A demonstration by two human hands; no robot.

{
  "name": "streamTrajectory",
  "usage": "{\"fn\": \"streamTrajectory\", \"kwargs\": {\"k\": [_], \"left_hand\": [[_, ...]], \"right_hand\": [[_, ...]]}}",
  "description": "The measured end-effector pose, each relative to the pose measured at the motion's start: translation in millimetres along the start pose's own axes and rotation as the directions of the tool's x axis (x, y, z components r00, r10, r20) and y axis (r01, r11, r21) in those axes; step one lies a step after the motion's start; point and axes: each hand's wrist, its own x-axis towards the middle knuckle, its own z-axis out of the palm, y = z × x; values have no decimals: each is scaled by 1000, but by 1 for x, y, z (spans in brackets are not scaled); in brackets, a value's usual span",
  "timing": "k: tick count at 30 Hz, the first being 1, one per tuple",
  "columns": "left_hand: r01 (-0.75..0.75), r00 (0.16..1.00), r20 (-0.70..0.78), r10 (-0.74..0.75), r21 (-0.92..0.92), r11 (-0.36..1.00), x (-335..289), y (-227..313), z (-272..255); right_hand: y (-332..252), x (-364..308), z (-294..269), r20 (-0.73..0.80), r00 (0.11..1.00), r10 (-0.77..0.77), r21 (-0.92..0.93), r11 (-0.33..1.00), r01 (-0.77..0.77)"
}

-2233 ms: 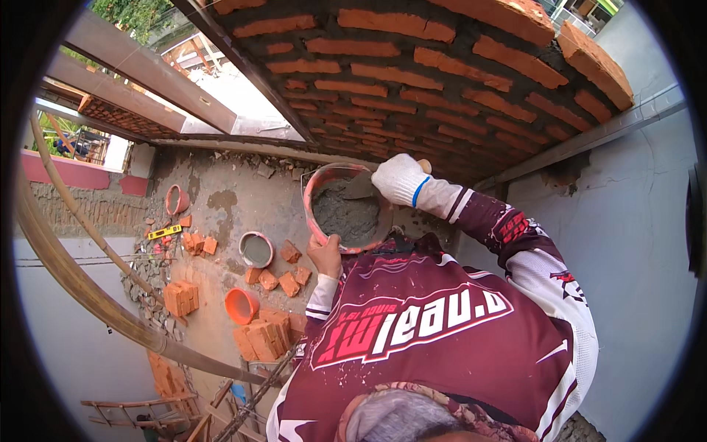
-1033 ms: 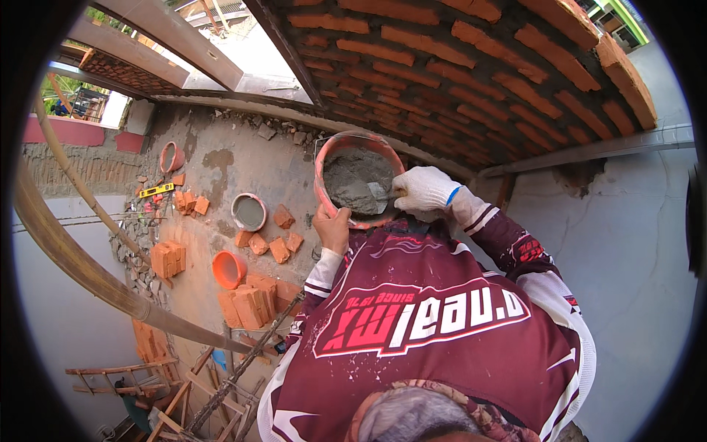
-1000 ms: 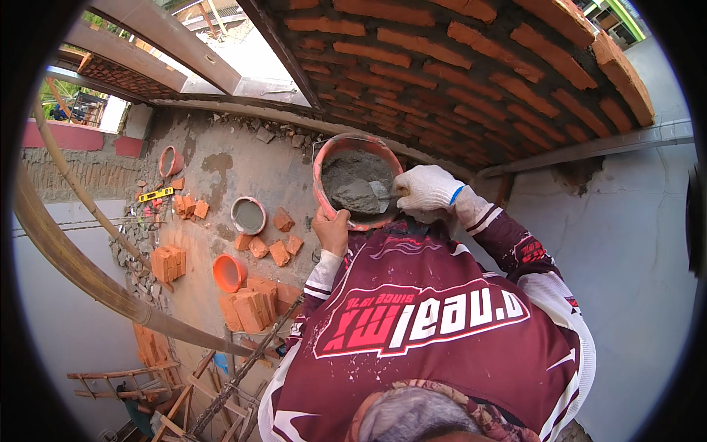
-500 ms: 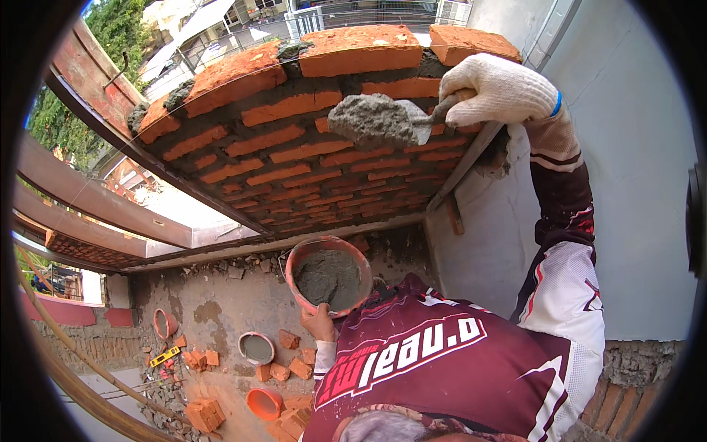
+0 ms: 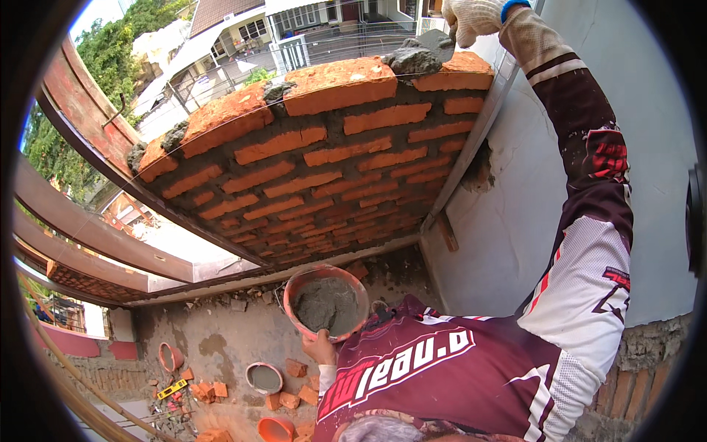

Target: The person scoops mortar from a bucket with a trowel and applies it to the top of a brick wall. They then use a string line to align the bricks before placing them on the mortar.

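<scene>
My right hand, in a white knitted glove, is closed round a trowel at the top of the brick wall. Its blade tilts against a lump of wet mortar in the gap between two top-course bricks; the handle is mostly hidden in the glove. Lower down, my bare left hand grips the near rim of a reddish bucket. Grey mortar lies inside that bucket, close against my maroon shirt.
A thin string line runs along the wall top. A grey plastered wall stands at right, rusty beams at left. On the floor below are a smaller mortar bucket, an orange bucket, loose bricks and a yellow spirit level.
My right hand has moved up and away with the trowel. The mortar that was on the blade now lies in the gap between the bricks. My left hand keeps its hold on the bucket.
</scene>
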Motion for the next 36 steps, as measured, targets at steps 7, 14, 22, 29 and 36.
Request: {"fn": "streamTrajectory", "kwargs": {"k": [7,14,22,29,36], "left_hand": [[-22,1000,15,22,15,1000,8,-20,-5],[3,1000,-7,-3,-13,1000,6,-19,-5],[64,997,38,-68,100,993,7,-10,-15],[20,1000,20,-21,35,999,8,-15,-9],[-5,998,65,-8,194,981,4,-8,-11]], "right_hand": [[-28,3,-12,-240,970,-38,-282,959,-32],[-24,-44,48,-335,845,417,100,907,-408],[-26,-97,91,-92,778,622,152,780,-606],[-39,-43,64,-137,924,357,-104,922,-372],[-49,-64,98,-528,657,538,303,842,-446]]}}
